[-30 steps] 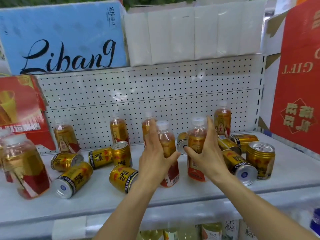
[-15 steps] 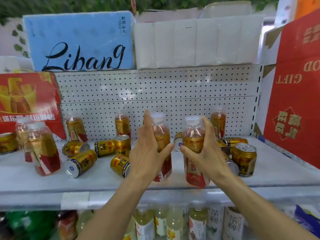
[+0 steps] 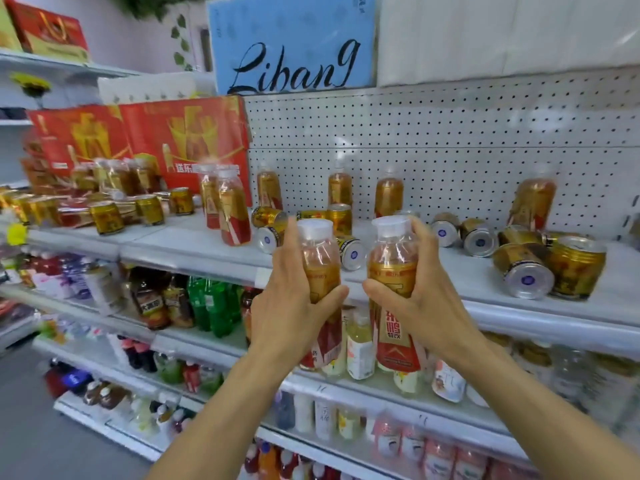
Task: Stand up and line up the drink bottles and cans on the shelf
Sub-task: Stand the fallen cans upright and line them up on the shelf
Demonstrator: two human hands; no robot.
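In the head view, the person's left hand (image 3: 294,306) grips one bottle (image 3: 320,271) round its middle, fingers curled behind it and thumb across the front, while the right hand (image 3: 420,299) grips a second bottle (image 3: 393,268) the same way. Both bottles are upright, white caps up, held in the air in front of the shelf (image 3: 606,306) edge, just beside each other but apart. Behind them on the shelf several gold cans (image 3: 526,271) lie on their sides, their silver bottoms turned outward, and one can (image 3: 576,268) stands upright near the right end. Upright bottles (image 3: 233,209) stand farther left and along the white pegboard (image 3: 450,140). Red cartons (image 3: 187,140) lean at the back left; a blue sign (image 3: 294,46) stands above. The lower shelves (image 3: 207,348) hold what seem to be other drinks, blurred and partly hidden by both forearms
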